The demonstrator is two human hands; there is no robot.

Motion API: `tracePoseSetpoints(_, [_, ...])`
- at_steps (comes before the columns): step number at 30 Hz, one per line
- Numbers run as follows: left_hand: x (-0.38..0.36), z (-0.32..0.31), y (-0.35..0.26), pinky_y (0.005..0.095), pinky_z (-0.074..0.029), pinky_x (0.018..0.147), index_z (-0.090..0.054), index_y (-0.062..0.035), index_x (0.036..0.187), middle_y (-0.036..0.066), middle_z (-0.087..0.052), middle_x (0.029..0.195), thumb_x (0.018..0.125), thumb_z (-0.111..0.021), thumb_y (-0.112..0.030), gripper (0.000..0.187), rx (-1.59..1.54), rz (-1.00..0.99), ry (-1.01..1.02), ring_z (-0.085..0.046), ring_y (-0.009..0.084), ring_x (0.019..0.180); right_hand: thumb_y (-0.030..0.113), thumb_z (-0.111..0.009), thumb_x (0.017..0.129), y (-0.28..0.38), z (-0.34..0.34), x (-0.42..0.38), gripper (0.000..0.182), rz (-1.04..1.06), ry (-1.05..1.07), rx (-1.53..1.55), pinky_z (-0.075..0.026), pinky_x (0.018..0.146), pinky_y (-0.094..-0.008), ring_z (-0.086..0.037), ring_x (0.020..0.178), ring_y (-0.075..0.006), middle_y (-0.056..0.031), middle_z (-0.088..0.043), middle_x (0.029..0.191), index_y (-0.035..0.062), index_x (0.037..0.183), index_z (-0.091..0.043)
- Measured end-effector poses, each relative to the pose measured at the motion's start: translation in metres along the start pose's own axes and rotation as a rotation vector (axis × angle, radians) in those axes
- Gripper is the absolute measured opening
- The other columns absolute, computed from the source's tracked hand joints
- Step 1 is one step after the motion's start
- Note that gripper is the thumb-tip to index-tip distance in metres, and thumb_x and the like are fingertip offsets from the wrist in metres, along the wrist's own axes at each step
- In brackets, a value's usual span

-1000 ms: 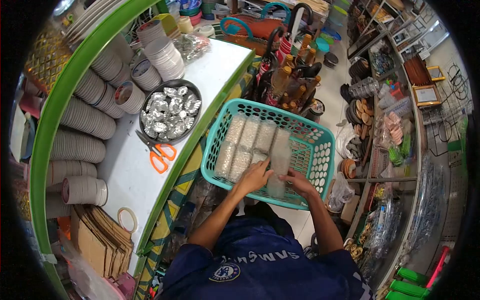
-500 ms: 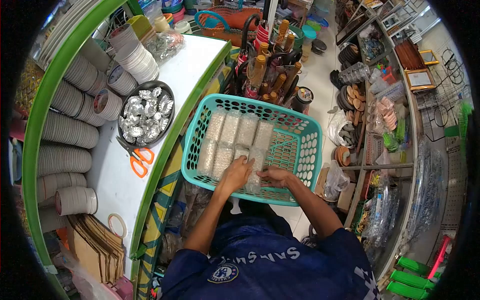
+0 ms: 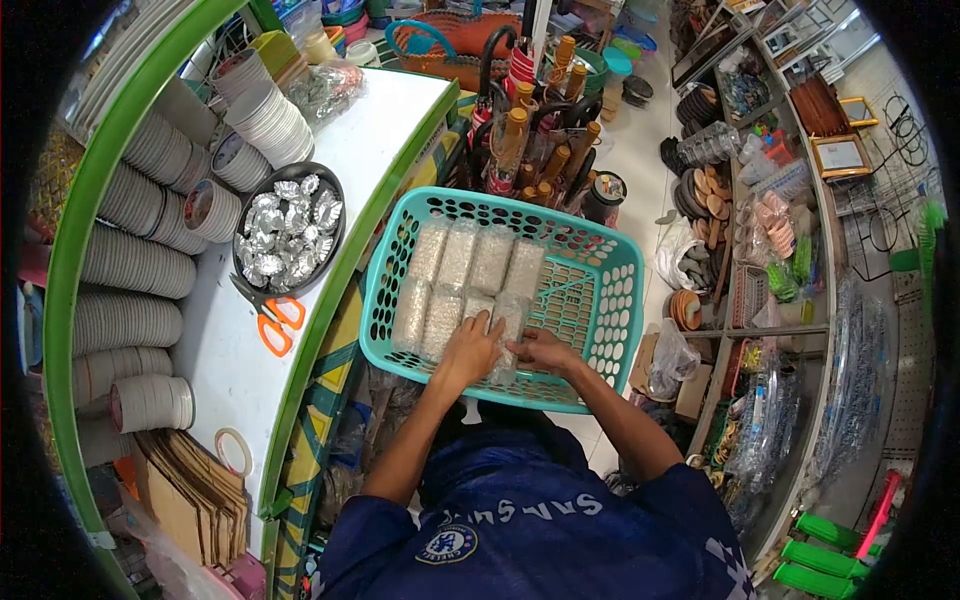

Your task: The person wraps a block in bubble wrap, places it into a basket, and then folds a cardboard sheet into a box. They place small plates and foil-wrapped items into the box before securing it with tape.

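Observation:
A teal plastic basket with round holes holds several bubble-wrapped bundles in two rows at its left and middle. My left hand rests on the front row, its fingers spread over the bundles. From the right, my right hand touches the side of the rightmost front bundle, which lies between my two hands. Its fingertips are partly hidden against the wrap, so its grip is unclear.
On the white counter at left are a black pan of foil cups, orange-handled scissors and stacked bowls. Umbrellas stand beyond the basket. Shelves of goods line the right side.
My left hand has shifted slightly left and flattened over the front bundles. My right hand remains beside the rightmost front bundle, with little movement.

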State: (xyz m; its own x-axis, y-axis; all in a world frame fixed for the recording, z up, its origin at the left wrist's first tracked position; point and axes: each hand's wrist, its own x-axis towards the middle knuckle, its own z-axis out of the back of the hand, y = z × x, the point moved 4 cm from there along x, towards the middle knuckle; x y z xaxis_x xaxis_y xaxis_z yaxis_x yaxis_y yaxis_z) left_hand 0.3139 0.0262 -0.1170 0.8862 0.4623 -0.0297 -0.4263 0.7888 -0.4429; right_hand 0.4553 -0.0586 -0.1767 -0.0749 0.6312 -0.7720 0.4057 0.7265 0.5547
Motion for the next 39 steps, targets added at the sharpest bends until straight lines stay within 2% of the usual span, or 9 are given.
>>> tracePoseSetpoints(2, [0.0, -0.001, 0.0, 0.0446, -0.046, 0.094, -0.051, -0.0041, 0.135, 0.022, -0.049, 0.128, 0.082, -0.069, -0.021, 0.059, 0.024, 0.005, 0.022, -0.052, 0.0388, 0.111, 0.03, -0.083, 0.079, 0.008, 0.004, -0.005, 0.08, 0.071, -0.208, -0.32, -0.056, 0.086, -0.0339, -0.063, 0.104, -0.0242, -0.0187, -0.062, 0.111, -0.0073, 0.134, -0.039])
tracePoseSetpoints(8, [0.0, -0.005, -0.001, 0.0444, -0.045, 0.096, -0.044, -0.0042, 0.139, 0.023, -0.045, 0.13, 0.071, -0.08, -0.026, 0.08, 0.039, 0.006, 0.044, -0.05, 0.0405, 0.112, 0.047, -0.082, 0.074, 0.013, 0.024, 0.002, 0.088, 0.184, -0.292, -0.757, -0.057, 0.062, -0.0328, -0.069, 0.08, -0.0223, -0.0186, -0.063, 0.107, -0.0088, 0.13, -0.043])
tracePoseSetpoints(11, [0.001, -0.003, -0.003, 0.0445, -0.045, 0.096, -0.044, -0.0039, 0.139, 0.024, -0.045, 0.131, 0.07, -0.081, -0.026, 0.081, 0.027, 0.023, 0.058, -0.049, 0.0401, 0.113, 0.038, -0.078, 0.082, 0.046, 0.022, -0.019, 0.078, 0.099, -0.328, -0.384, -0.056, 0.058, -0.0307, -0.067, 0.083, -0.0206, -0.0162, -0.062, 0.103, -0.0076, 0.133, -0.04])
tracePoseSetpoints(14, [0.002, -0.001, -0.006, 0.0446, -0.045, 0.095, -0.044, -0.0039, 0.138, 0.023, -0.045, 0.128, 0.07, -0.081, -0.026, 0.081, 0.05, 0.032, 0.071, -0.05, 0.0396, 0.112, 0.036, -0.076, 0.084, 0.062, 0.044, 0.003, 0.072, 0.329, -0.622, -0.476, -0.055, 0.065, -0.0322, -0.067, 0.086, -0.0221, -0.0153, -0.062, 0.106, -0.0012, 0.135, -0.042])
tracePoseSetpoints(17, [0.003, 0.001, -0.008, 0.0442, -0.045, 0.095, -0.045, -0.0042, 0.138, 0.022, -0.046, 0.126, 0.069, -0.081, -0.025, 0.081, 0.073, 0.028, 0.073, -0.05, 0.039, 0.111, 0.032, -0.074, 0.085, 0.063, 0.046, 0.034, 0.063, 0.611, -0.567, -0.448, -0.054, 0.072, -0.0353, -0.067, 0.088, -0.0245, -0.0146, -0.065, 0.106, 0.0035, 0.133, -0.045])
tracePoseSetpoints(27, [0.002, 0.001, -0.006, 0.0447, -0.048, 0.091, -0.044, -0.0053, 0.14, 0.024, -0.046, 0.127, 0.071, -0.078, -0.02, 0.078, 0.074, 0.008, 0.037, -0.052, 0.0396, 0.112, 0.027, -0.073, 0.084, 0.079, 0.022, 0.023, 0.054, 0.674, -0.703, -0.642, -0.052, 0.075, -0.0376, -0.067, 0.086, -0.0269, -0.0136, -0.067, 0.101, 0.0039, 0.128, -0.05])
tracePoseSetpoints(30, [0.002, 0.003, -0.005, 0.0458, -0.05, 0.088, -0.043, -0.0056, 0.14, 0.024, -0.048, 0.126, 0.075, -0.073, -0.017, 0.073, 0.011, 0.029, 0.018, -0.054, 0.0401, 0.11, 0.023, -0.074, 0.081, 0.072, 0.027, 0.025, 0.058, 0.682, -0.669, -0.444, -0.051, 0.083, -0.0415, -0.065, 0.097, -0.032, -0.0185, -0.063, 0.111, 0.0029, 0.13, -0.05])
tracePoseSetpoints(34, [-0.004, 0.02, -0.01, 0.0466, -0.053, 0.083, -0.041, -0.0059, 0.142, 0.024, -0.052, 0.121, 0.078, -0.069, -0.013, 0.07, -0.116, -0.002, 0.002, -0.06, 0.0409, 0.098, 0.017, -0.072, 0.081, 0.076, 0.014, 0.008, 0.051, 0.836, -0.865, -0.56, -0.044, 0.092, -0.0377, -0.054, 0.11, -0.0282, -0.0177, -0.056, 0.116, 0.0019, 0.126, -0.053])
tracePoseSetpoints(39, [-0.023, 0.07, -0.01, 0.0425, -0.052, 0.077, -0.057, -0.0044, 0.125, 0.015, -0.059, 0.106, 0.086, -0.065, -0.01, 0.04, -0.353, -0.004, -0.191, -0.065, 0.0313, 0.092, 0.014, -0.065, 0.09, 0.097, -0.047, -0.033, 0.019, 0.977, -0.682, -0.478, -0.047, 0.077, -0.0302, -0.059, 0.085, -0.0175, -0.0077, -0.062, 0.095, 0.002, 0.105, -0.062])
